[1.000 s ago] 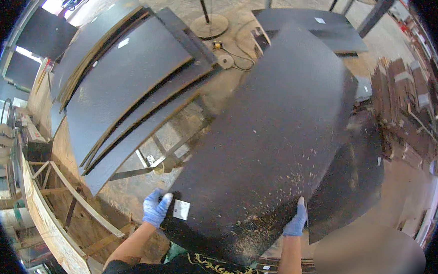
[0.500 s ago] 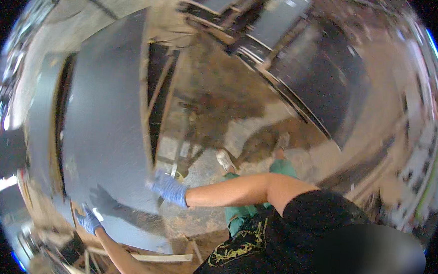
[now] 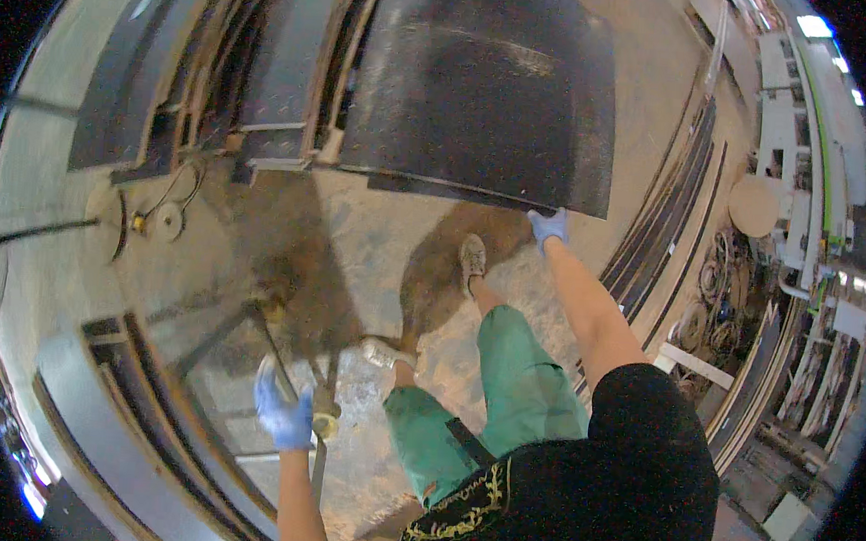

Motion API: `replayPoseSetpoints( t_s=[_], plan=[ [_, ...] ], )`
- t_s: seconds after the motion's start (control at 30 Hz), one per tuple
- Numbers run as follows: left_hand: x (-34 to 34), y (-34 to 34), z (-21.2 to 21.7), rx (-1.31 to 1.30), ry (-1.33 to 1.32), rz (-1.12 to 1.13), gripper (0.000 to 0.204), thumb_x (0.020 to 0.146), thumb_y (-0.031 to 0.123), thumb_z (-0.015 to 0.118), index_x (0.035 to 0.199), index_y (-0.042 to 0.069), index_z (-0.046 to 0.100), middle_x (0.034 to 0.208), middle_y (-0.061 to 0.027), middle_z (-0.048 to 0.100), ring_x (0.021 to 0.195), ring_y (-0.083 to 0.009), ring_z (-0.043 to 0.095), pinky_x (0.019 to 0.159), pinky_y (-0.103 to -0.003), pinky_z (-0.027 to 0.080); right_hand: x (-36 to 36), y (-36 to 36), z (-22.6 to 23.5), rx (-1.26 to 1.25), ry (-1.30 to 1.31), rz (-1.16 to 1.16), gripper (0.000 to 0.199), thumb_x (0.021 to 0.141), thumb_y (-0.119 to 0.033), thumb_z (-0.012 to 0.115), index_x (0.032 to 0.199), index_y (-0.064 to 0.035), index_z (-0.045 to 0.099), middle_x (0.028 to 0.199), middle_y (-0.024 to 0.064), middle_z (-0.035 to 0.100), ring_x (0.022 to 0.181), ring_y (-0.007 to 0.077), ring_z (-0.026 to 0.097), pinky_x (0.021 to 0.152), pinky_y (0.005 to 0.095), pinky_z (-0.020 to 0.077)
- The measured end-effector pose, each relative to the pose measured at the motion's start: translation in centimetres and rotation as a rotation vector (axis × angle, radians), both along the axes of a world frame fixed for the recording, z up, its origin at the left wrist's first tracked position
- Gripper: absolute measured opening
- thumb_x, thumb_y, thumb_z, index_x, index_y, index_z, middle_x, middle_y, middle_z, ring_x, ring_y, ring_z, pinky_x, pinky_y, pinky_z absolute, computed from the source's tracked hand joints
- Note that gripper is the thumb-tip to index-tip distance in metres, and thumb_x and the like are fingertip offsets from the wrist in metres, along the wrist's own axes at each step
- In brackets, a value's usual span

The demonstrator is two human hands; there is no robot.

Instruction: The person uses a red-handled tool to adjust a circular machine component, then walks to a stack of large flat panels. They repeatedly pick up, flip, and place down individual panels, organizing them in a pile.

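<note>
My left hand (image 3: pixel 283 415), in a blue glove, hangs in the air with its fingers spread and nothing in them. Below it are the concrete floor and the thin legs of a stand. My right hand (image 3: pixel 549 230), also in a blue glove, is stretched forward to the near edge of a large dark panel (image 3: pixel 483 95). Its thumb and fingers are apart at that edge; whether they touch it I cannot tell. The panel has a dull, scuffed face and lies at the far middle.
More dark panels (image 3: pixel 286 73) are stacked at the far left. Near left stand grey-faced panels (image 3: pixel 97 419) on edge. Long dark strips (image 3: pixel 670 206) lie to the right, beside a round tan disc (image 3: pixel 754 206) and coiled cables (image 3: pixel 712 278). A small reel (image 3: pixel 168 220) sits on the floor.
My view has swung right, away from the large grey panel. My left hand has left that panel's near edge; my right hand has moved over to the dark panel's edge.
</note>
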State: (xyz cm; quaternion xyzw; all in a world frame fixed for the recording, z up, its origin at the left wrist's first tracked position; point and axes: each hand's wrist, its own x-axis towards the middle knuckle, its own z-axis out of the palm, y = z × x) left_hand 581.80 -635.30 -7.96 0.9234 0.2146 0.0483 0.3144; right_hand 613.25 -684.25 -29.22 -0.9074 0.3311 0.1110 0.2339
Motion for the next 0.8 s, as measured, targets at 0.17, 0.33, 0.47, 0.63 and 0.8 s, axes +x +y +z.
replayPoseSetpoints(
  t_s=[0.17, 0.33, 0.47, 0.63, 0.8],
  plan=[
    [21.1, -2.7, -19.4, -0.191, 0.409, 0.042, 0.073, 0.08, 0.038, 0.062, 0.135, 0.003, 0.029, 0.138, -0.0147, 0.035, 0.126, -0.0286, 0.035, 0.101, -0.036, 0.03, 6.3, -2.5, -1.7, -0.015, 0.155, -0.079, 0.099, 0.062, -0.055, 0.069, 0.137, -0.0057, 0.026, 0.131, 0.0249, 0.038, 0.121, 0.0367, 0.039, 0.1, 0.0411, 0.0336],
    [34.5, -4.8, -28.2, -0.59, 0.391, 0.345, 0.082, 0.08, 0.049, 0.059, 0.136, 0.0, 0.025, 0.134, -0.0201, 0.038, 0.122, -0.0305, 0.039, 0.098, -0.036, 0.032, 6.6, -2.8, -2.9, 0.004, 0.144, -0.054, 0.108, 0.053, -0.065, 0.07, 0.135, -0.0071, 0.03, 0.127, 0.026, 0.042, 0.119, 0.0383, 0.04, 0.099, 0.0425, 0.034],
    [36.6, -6.7, -32.1, -0.467, 0.378, 0.483, 0.085, 0.078, 0.057, 0.056, 0.135, 0.001, 0.025, 0.13, -0.0201, 0.042, 0.115, -0.0314, 0.045, 0.095, -0.038, 0.035, 5.8, -6.0, -6.3, 0.138, 0.066, -0.103, 0.109, 0.05, -0.065, 0.072, 0.132, -0.0036, 0.035, 0.124, 0.024, 0.045, 0.116, 0.0363, 0.044, 0.097, 0.0416, 0.0364],
    [31.1, -1.9, -39.7, -0.436, 0.286, 0.222, 0.068, 0.087, 0.05, 0.046, 0.134, 0.003, 0.03, 0.129, -0.0179, 0.044, 0.114, -0.0267, 0.046, 0.093, -0.035, 0.036, 5.5, -8.7, -7.4, 0.53, 0.012, -0.027, 0.098, 0.057, -0.055, 0.075, 0.128, 0.0007, 0.038, 0.118, 0.0188, 0.052, 0.108, 0.028, 0.051, 0.093, 0.0359, 0.0401],
    [21.3, -6.6, -29.2, -0.526, 0.509, 0.258, 0.054, 0.092, 0.04, 0.041, 0.13, 0.001, 0.039, 0.125, -0.0164, 0.047, 0.113, -0.0244, 0.047, 0.095, -0.032, 0.034, 2.6, -10.9, -0.5, 0.663, 0.421, -0.015, 0.082, 0.062, -0.027, 0.082, 0.125, 0.0011, 0.039, 0.116, 0.0126, 0.054, 0.102, 0.0224, 0.053, 0.091, 0.0337, 0.0407]
  ],
)
